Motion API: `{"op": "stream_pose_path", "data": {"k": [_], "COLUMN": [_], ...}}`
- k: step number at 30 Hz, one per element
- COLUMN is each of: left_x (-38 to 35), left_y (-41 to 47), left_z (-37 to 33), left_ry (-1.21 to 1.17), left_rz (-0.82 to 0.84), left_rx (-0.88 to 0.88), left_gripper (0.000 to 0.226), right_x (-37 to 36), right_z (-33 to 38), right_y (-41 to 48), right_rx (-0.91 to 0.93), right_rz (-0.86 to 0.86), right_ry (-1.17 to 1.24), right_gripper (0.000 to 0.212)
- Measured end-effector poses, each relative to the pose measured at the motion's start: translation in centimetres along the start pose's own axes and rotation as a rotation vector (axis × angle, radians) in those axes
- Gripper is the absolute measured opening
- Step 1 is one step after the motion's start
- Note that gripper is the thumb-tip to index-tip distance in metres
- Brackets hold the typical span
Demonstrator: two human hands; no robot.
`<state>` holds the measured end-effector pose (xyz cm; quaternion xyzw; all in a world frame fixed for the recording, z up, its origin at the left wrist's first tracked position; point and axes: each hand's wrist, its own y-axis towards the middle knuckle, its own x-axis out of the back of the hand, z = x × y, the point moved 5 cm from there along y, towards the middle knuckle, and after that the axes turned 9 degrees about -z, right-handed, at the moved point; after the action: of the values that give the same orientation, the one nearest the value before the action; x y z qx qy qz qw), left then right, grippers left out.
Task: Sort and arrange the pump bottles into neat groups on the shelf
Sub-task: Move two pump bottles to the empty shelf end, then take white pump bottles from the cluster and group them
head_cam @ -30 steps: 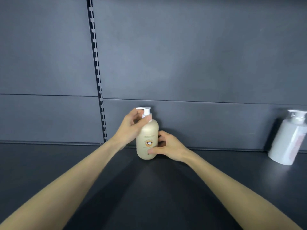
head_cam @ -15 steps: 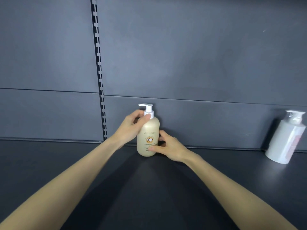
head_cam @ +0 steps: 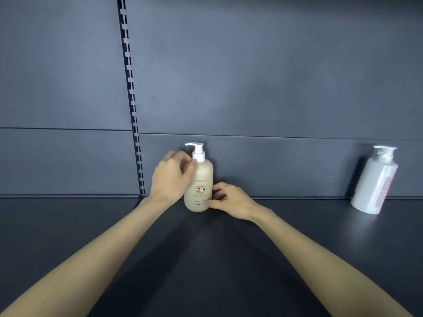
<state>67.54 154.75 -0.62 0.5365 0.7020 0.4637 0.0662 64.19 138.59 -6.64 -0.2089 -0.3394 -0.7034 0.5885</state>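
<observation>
steadying one beige pump bottle [head_cam: 198, 186] upright at the far middle of the shelf [head_cam: 68, 236], by the back panel. left hand [head_cam: 170, 177] curled on its shoulder, right hand [head_cam: 231, 201] pinching its base. white pump bottle [head_cam: 375, 181] far right, leaning on the panel, well apart. contents: cannot tell, both opaque. grouping barely begun, i judge; the white one still needs placing.

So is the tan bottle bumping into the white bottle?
Apart. The head view shows the tan bottle mid-shelf and the white bottle far right, bare shelf between.
</observation>
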Motion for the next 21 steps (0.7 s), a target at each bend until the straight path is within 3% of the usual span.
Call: {"op": "stream_pose_path", "data": {"k": [3,6,12,21], "left_x": [0.9,0.4,-4.0,-9.5], "left_y": [-0.8,-1.7,-2.9,-9.2], "left_z": [-2.0,-5.3,-14.7,-34.1], "left_ry": [0.077,0.079,0.147,0.073], "left_rz": [0.012,0.146,0.403,0.398], "left_rx": [-0.132,-0.248,-0.504,-0.756], "left_gripper": [0.014,0.013,0.036,0.049], "right_x": [2.2,5.8,17.2,36.2], "right_z": [-0.7,-1.6,-3.8,-8.8], "right_y": [-1.3,-3.1,-9.0,-25.5], "right_rx": [0.008,0.010,-0.057,-0.221], "right_rz": [-0.009,-0.031,-0.206,-0.498], "right_ry": [-0.127,-0.276,-0.488,-0.684], "right_gripper": [0.045,0.047,0.050,0.049]}}
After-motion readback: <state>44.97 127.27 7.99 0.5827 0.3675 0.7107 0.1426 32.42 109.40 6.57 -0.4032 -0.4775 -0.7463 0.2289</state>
